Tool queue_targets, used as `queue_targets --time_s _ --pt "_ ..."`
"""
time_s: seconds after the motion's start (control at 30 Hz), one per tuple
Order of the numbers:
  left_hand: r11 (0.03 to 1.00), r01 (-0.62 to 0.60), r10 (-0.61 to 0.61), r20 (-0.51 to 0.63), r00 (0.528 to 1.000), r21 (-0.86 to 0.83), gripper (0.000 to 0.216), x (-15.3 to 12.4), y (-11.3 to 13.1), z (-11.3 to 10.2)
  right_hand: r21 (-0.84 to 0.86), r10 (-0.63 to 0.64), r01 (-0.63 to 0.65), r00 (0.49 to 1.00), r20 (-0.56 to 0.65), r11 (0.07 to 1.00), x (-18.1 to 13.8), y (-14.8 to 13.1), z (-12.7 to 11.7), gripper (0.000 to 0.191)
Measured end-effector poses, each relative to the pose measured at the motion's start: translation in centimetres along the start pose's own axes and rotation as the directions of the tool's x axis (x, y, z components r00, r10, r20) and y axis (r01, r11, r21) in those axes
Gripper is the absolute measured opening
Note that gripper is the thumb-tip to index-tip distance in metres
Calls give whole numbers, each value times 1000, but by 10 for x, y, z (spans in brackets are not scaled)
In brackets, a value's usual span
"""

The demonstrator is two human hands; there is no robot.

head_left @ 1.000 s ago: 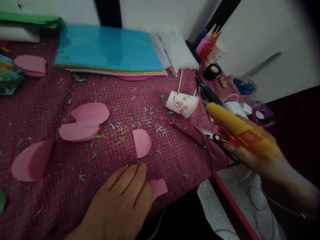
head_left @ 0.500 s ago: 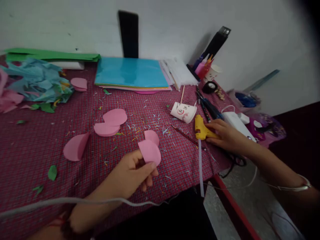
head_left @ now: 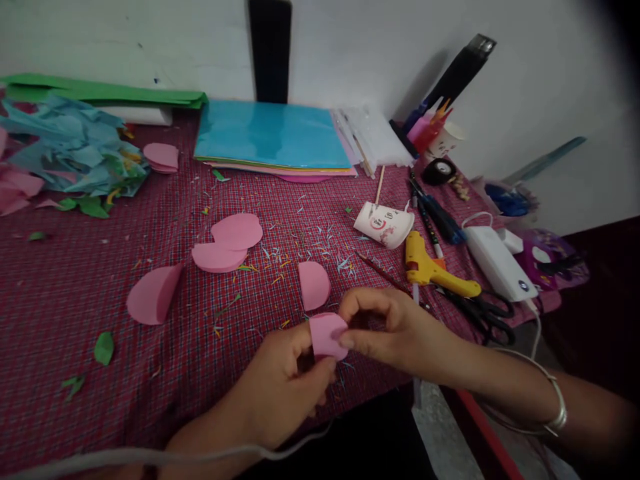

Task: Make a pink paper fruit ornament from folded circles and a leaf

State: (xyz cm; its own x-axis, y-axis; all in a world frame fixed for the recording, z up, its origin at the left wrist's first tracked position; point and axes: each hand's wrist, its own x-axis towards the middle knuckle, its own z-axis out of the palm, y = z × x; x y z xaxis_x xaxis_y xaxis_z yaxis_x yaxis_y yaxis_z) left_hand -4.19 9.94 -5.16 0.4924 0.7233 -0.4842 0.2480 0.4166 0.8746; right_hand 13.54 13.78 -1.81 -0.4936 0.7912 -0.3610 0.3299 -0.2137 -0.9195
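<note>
Between my two hands is a folded pink paper piece (head_left: 327,335) with a rounded edge. My left hand (head_left: 280,377) pinches its lower side, thumb in front. My right hand (head_left: 387,330) has its thumb and fingertips closed on the right edge. Just beyond them a half-round pink paper piece (head_left: 315,285) lies on the checked cloth (head_left: 200,373). A yellow glue gun (head_left: 435,267) rests on the table past my right hand, a glue stick sticking out of its back end.
More pink folded papers (head_left: 155,295) lie at left. A paper cup (head_left: 385,225) lies on its side near the glue gun. Black scissors (head_left: 485,310) and a white power strip (head_left: 500,262) sit at right. Blue sheets (head_left: 275,133) are stacked by the wall. A white cord (head_left: 200,455) crosses in front.
My right hand has let go of the glue gun, moved left and taken the edge of the pink paper. My left hand still holds that paper. The view has shifted slightly.
</note>
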Motion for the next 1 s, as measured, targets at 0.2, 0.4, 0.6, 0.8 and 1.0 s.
queue_targets --time_s 0.2,0.4,0.6,0.8,1.0 --pt "334 -426 703 79 707 841 18 -2 -11 -2 57 80 -73 988 -135 996 27 9 -29 17" --pt "-7 -324 798 201 568 946 31 1 -22 -3 -57 151 -162 976 -155 985 52 11 -34 17" --pt "-28 -316 773 221 595 949 36 -2 -29 3 -62 275 -280 958 -76 958 63 0 -30 16" --pt "-47 -281 741 222 633 958 28 -3 -32 6 -76 295 -297 955 -28 952 72 3 -31 15" --pt "-40 -293 737 226 637 955 29 -2 -34 4 -101 322 -322 947 -20 941 72 2 -31 16"
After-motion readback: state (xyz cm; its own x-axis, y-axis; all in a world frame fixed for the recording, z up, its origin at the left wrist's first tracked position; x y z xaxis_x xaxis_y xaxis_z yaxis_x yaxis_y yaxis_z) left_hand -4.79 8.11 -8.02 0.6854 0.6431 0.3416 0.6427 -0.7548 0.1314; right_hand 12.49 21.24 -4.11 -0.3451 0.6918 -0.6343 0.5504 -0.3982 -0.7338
